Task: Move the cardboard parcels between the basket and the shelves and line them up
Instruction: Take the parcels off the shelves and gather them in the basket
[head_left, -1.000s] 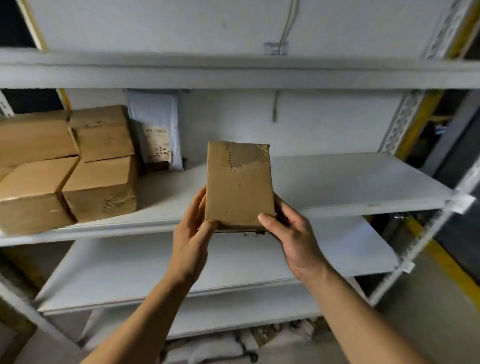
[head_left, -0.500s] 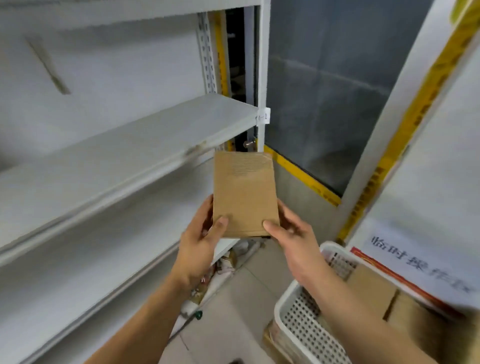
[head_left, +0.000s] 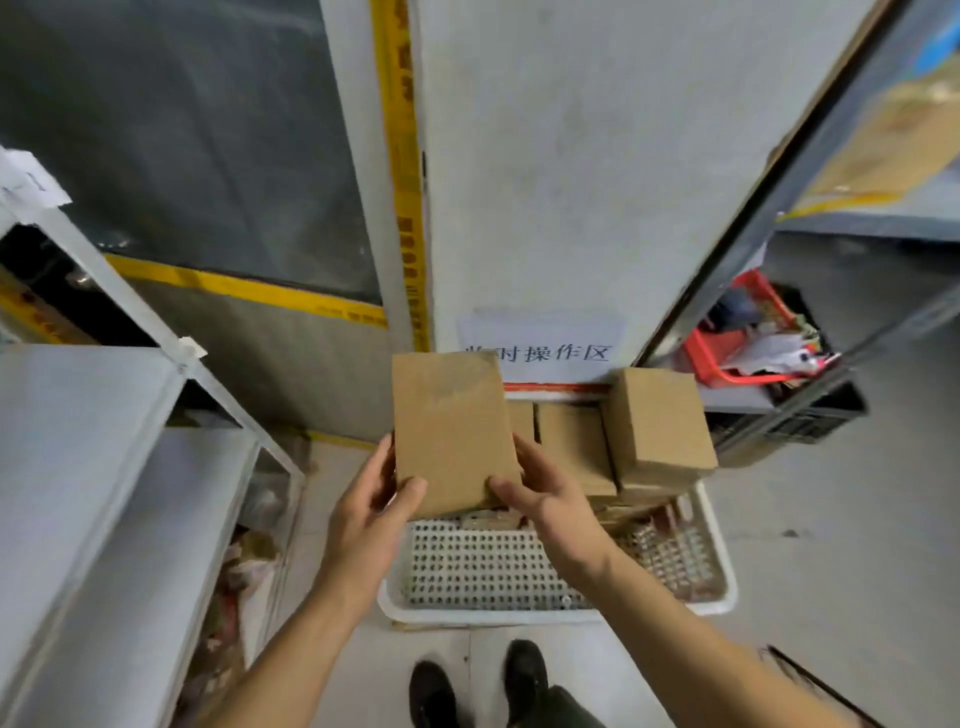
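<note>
where the shelves filled the view a second ago, we now clamp both hands, left (head_left: 371, 512) and right (head_left: 548, 493), on the plain flat parcel (head_left: 452, 431) above the basket (head_left: 519, 613) at lower centre.

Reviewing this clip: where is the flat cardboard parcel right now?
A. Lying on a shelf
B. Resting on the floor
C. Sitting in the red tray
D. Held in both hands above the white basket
D: the left hand and right hand grip the parcel by its lower corners above the white basket.
</note>
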